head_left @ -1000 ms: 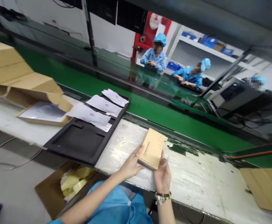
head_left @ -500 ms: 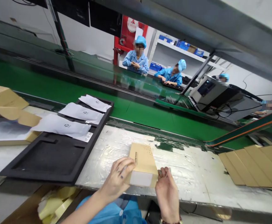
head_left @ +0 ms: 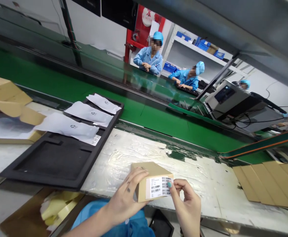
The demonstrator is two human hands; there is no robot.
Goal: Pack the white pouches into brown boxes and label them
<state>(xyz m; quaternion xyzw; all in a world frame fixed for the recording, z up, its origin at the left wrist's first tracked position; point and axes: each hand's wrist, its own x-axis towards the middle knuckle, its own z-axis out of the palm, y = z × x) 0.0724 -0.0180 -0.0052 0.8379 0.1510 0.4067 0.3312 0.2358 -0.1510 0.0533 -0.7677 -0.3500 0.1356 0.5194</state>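
A small tan cardboard box is tipped up at the near edge of the white worktable, its end face turned toward me. On that face sits a white barcode label. My left hand wraps round the box's left side, fingers closed on it. My right hand is at the box's right edge, thumb and fingertip pinched on the label's right end.
A black foam tray with white pouches lies to the left, beside an open carton. Flat cardboard blanks lie at right. A green conveyor belt runs behind. People in blue work beyond it. A box of yellow foam sits below.
The box was lying flat under both hands; now it is tipped up with its end facing me. The white label's barcode print now shows, with my right fingers at its edge.
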